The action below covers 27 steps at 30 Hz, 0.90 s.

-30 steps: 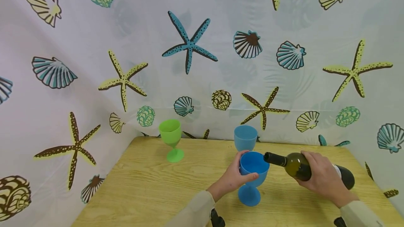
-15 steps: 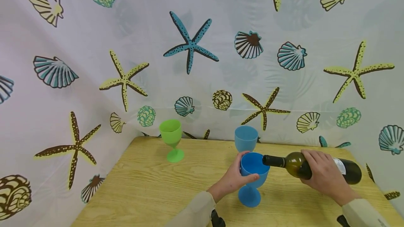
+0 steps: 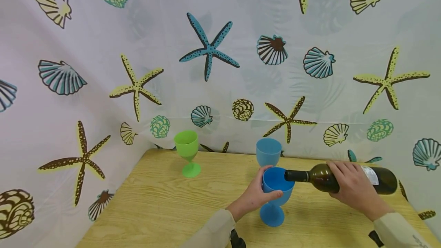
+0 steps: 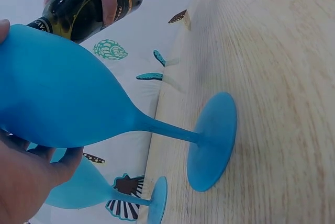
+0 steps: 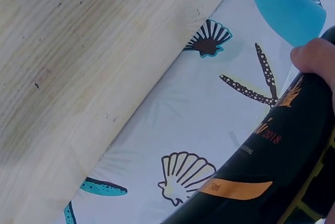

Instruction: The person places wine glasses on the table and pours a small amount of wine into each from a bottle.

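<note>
In the head view my left hand [image 3: 253,196] grips the bowl of a blue goblet [image 3: 272,215], its thumb on the near side and fingers round the far left. The goblet's foot stands on the table, as the left wrist view shows. My right hand [image 3: 353,186] holds a dark green wine bottle [image 3: 324,178] by its body, almost level. The bottle's mouth points left and lies over the goblet's right rim. No liquid can be made out. Printed lettering and an orange band show on the bottle [image 5: 251,150] in the right wrist view.
A lighter blue goblet [image 3: 268,152] stands right behind the held one, partly hidden by it. A green goblet [image 3: 186,148] stands at the back left of the wooden table [image 3: 165,206]. A white curtain [image 3: 220,91] printed with shells and starfish closes off the back and sides.
The bottle's base has risen and swung right, so the bottle is now nearer level. Its mouth has moved slightly left and down over the rim. The left hand and goblet have hardly moved.
</note>
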Tool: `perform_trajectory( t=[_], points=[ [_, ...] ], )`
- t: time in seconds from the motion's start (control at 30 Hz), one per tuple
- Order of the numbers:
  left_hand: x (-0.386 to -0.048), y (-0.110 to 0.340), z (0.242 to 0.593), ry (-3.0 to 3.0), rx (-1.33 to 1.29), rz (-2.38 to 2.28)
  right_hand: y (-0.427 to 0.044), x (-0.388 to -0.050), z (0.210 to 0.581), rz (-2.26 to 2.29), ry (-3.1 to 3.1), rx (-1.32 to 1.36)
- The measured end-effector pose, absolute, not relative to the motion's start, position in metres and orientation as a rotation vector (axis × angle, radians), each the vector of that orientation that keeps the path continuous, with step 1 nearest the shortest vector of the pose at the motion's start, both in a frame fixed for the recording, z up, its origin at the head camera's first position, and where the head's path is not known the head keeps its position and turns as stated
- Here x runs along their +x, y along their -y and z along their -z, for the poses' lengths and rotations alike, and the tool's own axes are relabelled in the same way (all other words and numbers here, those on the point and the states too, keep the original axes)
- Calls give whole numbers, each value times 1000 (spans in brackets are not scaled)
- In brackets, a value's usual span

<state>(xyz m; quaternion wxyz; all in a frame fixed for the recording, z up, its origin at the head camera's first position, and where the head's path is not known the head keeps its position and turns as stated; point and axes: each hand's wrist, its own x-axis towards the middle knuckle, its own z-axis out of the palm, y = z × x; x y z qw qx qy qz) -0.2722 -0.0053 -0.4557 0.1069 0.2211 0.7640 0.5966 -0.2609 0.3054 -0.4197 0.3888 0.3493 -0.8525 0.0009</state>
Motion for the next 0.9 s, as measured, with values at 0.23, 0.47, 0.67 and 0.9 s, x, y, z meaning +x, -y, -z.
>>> perform_trajectory(
  t=[0.23, 0.47, 0.67, 0.9],
  points=[
    [-273, 6, 455, -2211, 663, -1801, -305, -263, 412, 38, 2141, 902],
    [-274, 6, 455, -2188, 661, -1815, -304, -263, 409, 56, 2127, 927],
    [-275, 7, 457, -2174, 672, -1817, -305, -262, 405, 83, 2130, 942],
    [-275, 7, 455, -2165, 673, -1816, -306, -263, 402, 106, 2152, 941]
  ],
)
